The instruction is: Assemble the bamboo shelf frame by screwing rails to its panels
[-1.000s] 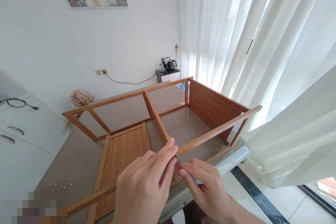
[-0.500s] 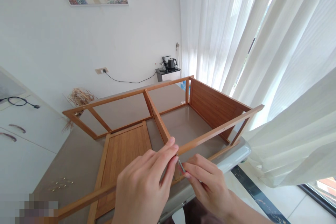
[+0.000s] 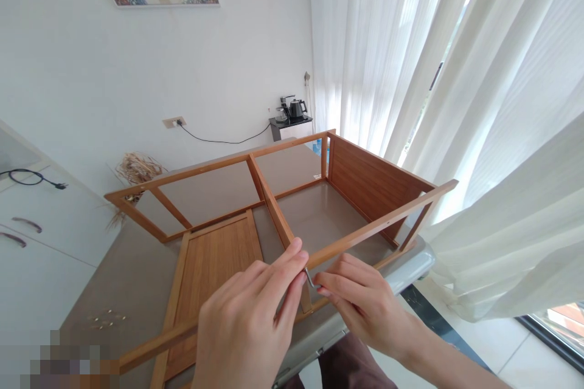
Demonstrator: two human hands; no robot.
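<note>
A thin metal hex key (image 3: 311,279) meets the front rail of a wooden shelf frame (image 3: 371,229), close to where a crosspiece (image 3: 271,199) joins it. My right hand (image 3: 367,301) is closed in a pinch on the key's outer end. My left hand (image 3: 250,313) lies at the same joint, its thumb and forefinger closed around the key's inner end. The screw under the fingertips is hidden. The frame lies on its side on a grey-brown table, with a slatted wooden panel (image 3: 222,249) set in its left part.
Several small metal fasteners (image 3: 107,318) lie on the table (image 3: 132,292) at left. Dried stalks (image 3: 137,169) stand behind the frame. Farther back, a kettle (image 3: 297,109) sits on a small black-topped stand. White curtains (image 3: 483,194) hang on the right.
My right hand has shifted slightly up and left, turning the hex key so that its bend now shows. My left hand stays at the joint.
</note>
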